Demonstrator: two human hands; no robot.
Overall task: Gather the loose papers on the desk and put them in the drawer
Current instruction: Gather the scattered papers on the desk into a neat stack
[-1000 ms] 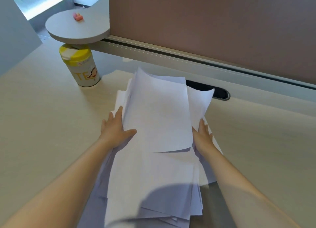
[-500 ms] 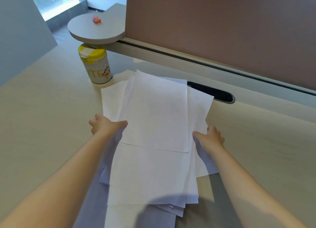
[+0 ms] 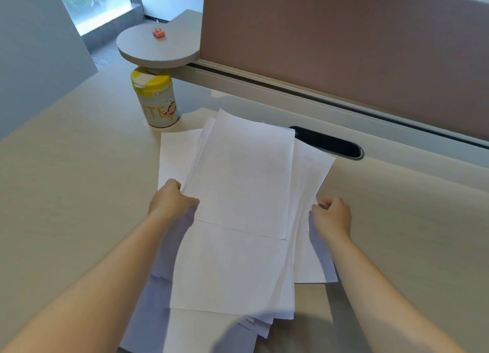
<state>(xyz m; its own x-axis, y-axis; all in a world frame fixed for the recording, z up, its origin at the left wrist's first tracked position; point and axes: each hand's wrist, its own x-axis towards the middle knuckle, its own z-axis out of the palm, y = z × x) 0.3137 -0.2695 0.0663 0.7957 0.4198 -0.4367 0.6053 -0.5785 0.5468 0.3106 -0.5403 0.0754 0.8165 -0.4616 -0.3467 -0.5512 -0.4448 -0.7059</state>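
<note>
your papers (image 3: 238, 199) lie in a loose, uneven stack in the middle of the tabletop (image 3: 66, 194), the sheets fanned at different angles so many corners stick out; the near end of the stack reaches the near edge of the tabletop. your left hand (image 3: 170, 200) holds the left side of the stack, thumb on top of the sheets and fingers curled at the edge. your right hand (image 3: 333, 216) is at the right side, fingers curled, touching the paper edge; you cannot tell clearly if it pinches a sheet or only touches it. to the left and to the right of the stack the tabletop gives wide flat room. behind the stack, a dark oval cable slot (image 3: 326, 142) is cut in the tabletop, and the far right corner of the papers comes just beside it. a brown partition panel (image 3: 344, 48) with a grey rail closes the back edge. a round canister (image 3: 154, 100) with yellow lid stands near the far left corner of the stack, apart from it; you can read the letters "te" and see a small cartoon figure. above it hangs a round grey shelf (image 3: 158, 51) with a small pink object (image 3: 158, 32). the tabletop is pale wood grain, the papers plain white and thin.
</note>
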